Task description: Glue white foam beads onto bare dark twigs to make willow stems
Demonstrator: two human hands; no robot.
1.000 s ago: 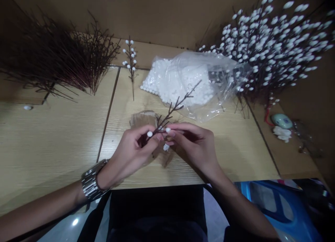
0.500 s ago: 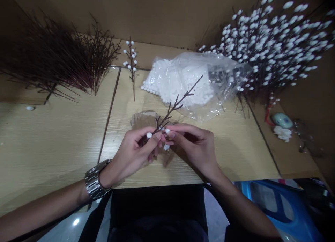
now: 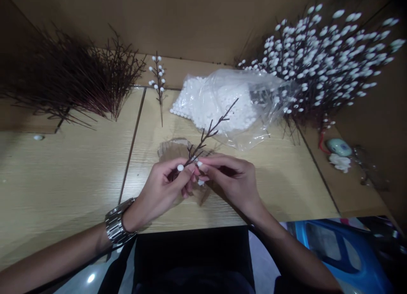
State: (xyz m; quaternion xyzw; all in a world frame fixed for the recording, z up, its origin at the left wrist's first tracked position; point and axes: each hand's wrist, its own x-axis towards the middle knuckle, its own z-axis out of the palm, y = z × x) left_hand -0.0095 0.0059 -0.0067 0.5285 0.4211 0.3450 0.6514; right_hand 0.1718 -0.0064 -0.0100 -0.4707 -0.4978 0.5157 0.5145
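I have a brown twig [image 3: 207, 135] pinched in the left grip [image 3: 167, 181], a white bead [image 3: 199, 163] in the right grip [image 3: 234, 177].
The twig extends from between the left thumb and forefinger, slanting away rightward; the right fingertips press the bead close beside it, above the counter [image 3: 286, 188].

Open tabletop [image 3: 70, 179] at left — plastic bag [image 3: 251, 137] as barrier beyond the fingers [image 3: 221, 160].
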